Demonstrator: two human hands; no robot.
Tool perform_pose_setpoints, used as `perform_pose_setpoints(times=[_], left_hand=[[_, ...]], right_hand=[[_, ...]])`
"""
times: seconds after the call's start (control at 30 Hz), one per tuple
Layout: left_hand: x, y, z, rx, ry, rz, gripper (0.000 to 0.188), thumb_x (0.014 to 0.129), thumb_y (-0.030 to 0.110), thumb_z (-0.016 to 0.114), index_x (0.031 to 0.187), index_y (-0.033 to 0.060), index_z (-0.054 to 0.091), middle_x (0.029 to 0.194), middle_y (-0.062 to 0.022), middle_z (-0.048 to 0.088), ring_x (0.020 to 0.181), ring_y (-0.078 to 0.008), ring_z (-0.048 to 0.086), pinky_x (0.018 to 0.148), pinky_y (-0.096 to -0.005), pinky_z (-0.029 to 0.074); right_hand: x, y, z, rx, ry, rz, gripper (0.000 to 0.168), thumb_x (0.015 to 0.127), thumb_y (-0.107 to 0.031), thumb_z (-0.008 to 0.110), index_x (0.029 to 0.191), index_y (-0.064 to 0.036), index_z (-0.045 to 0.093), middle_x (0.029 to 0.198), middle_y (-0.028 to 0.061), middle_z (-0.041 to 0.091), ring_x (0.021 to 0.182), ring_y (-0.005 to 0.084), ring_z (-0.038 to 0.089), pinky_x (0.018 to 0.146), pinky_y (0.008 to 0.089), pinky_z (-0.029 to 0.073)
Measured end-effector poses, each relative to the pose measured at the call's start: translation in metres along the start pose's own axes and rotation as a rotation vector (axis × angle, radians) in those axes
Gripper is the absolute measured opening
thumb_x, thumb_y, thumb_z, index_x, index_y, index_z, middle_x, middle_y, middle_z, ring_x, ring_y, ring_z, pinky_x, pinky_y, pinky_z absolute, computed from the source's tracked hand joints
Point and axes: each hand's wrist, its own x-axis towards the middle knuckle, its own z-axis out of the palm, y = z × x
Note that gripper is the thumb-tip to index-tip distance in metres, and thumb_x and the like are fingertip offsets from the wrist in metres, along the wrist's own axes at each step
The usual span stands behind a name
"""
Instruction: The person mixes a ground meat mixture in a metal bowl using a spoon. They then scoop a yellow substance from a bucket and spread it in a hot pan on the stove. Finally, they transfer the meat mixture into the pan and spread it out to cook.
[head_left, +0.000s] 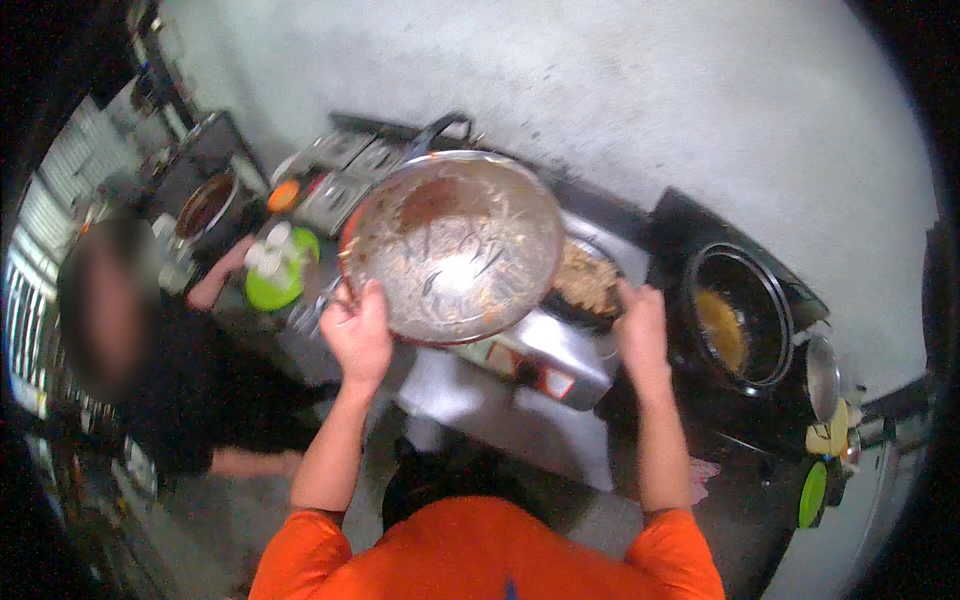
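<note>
My left hand (358, 337) grips the near left rim of a large round metal bowl (457, 255), its thumb over the edge. The bowl is raised and tilted so its inside faces me; pale shreds and brown residue cling to it. Its outer side looks reddish. Behind its right edge, a dark pan (551, 306) holds brownish, shredded-looking food (589, 277) on a stainless steel cooker (570, 360). My right hand (641, 322) is curled at that pan's right edge; its fingertips are partly hidden, so its grip is unclear.
A large dark pot (780, 315) with yellowish liquid stands to the right. Lidded metal containers (334, 199) line the back left. A co-worker (217, 390) stands at left, one arm reaching to a green plate (274, 296) with white items. A metal pot (823, 379) sits far right.
</note>
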Motion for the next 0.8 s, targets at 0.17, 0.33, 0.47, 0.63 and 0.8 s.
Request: perform_pose_setpoints(times=[0.17,0.33,0.47,0.63,0.8], left_hand=[[-0.072,-0.029,-0.159,-0.142,0.173,-0.423,0.024,0.09,0.002,0.059,0.113,-0.0045,0.061,0.102,-0.0077,0.067,0.084,-0.0124,0.062,0.078,-0.0278,0.05],[-0.21,-0.112,-0.278,0.421,0.111,-0.597,0.018,0.084,0.009,0.064,0.098,-0.0029,0.066,0.086,-0.005,0.069,0.076,-0.0126,0.061,0.068,-0.0329,0.05],[-0.347,-0.218,-0.275,0.529,-0.128,-0.706,0.024,0.083,0.018,0.064,0.088,-0.005,0.066,0.068,-0.0147,0.065,0.065,-0.02,0.063,0.062,-0.0389,0.049],[-0.444,-0.296,-0.185,0.293,-0.144,-0.877,0.022,0.078,0.02,0.064,0.079,-0.0018,0.062,0.079,-0.0269,0.063,0.076,-0.0429,0.065,0.066,-0.0491,0.049],[-0.514,-0.413,-0.072,0.363,-0.311,-0.882,0.026,0.079,0.025,0.063,0.09,0.0007,0.063,0.084,-0.0237,0.067,0.081,-0.0449,0.064,0.072,-0.0533,0.05]], right_hand=[[-0.011,0.017,0.006,-0.009,-0.018,-0.002,0.056,0.071,0.012,0.051,0.125,0.001,0.06,0.09,0.0221,0.059,0.091,0.0382,0.056,0.085,0.0449,0.045],[-0.019,0.011,0.008,0.187,0.178,0.069,0.056,0.084,0.011,0.042,0.134,-0.006,0.059,0.095,0.0125,0.063,0.087,0.0235,0.059,0.084,0.0321,0.047],[-0.027,0.015,0.011,0.868,0.066,0.538,0.045,0.093,0.001,0.049,0.137,-0.005,0.055,0.09,0.0028,0.061,0.068,0.0108,0.052,0.063,0.0238,0.044],[-0.053,0.021,0.019,1.313,0.02,0.784,0.037,0.096,-0.002,0.05,0.133,0.0,0.054,0.084,0.0008,0.054,0.066,0.0097,0.047,0.061,0.023,0.042],[-0.07,-0.035,0.021,1.29,-0.071,0.767,0.039,0.094,-0.001,0.048,0.133,-0.001,0.052,0.078,-0.0009,0.05,0.062,0.0091,0.044,0.059,0.0226,0.04]])
